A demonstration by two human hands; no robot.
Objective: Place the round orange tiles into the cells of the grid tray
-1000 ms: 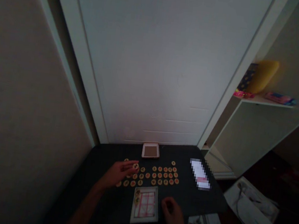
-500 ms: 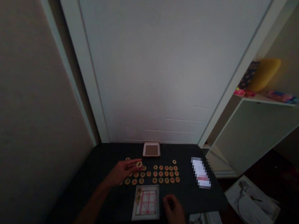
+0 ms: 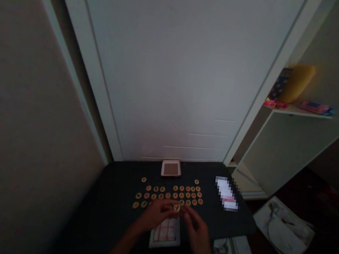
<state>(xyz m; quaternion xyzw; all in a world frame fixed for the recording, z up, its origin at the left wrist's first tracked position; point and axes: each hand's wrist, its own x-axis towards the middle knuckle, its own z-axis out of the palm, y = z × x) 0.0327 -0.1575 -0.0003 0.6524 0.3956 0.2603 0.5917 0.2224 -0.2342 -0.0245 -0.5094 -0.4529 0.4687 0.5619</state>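
Note:
My left hand (image 3: 155, 215) is closed on a round wooden Chinese chess piece (image 3: 177, 207), pinched between thumb and fingertips above the back of a small white tray-like box (image 3: 164, 246). My right hand (image 3: 196, 227) has come up to the piece's right side. Its fingers stretch toward the piece, slightly apart; whether they touch it is hard to tell. Behind the hands, several more Chinese chess pieces (image 3: 181, 195) with red or dark characters lie in loose rows. Both hands hide part of the nearest row and the upper part of the box, which shows red lines inside.
The dark table (image 3: 112, 190) stands against a white door-like panel (image 3: 178, 82). A shallow box lid (image 3: 171, 169) lies at the table's back edge. A blurred-out bright phone-like object (image 3: 226, 193) is at the right. White boxes (image 3: 283, 229) with a cable sit lower right.
My left hand has brought the piece right and toward me, from over the left rows to above the white box. My right hand has risen to meet it, its fingers unfolding.

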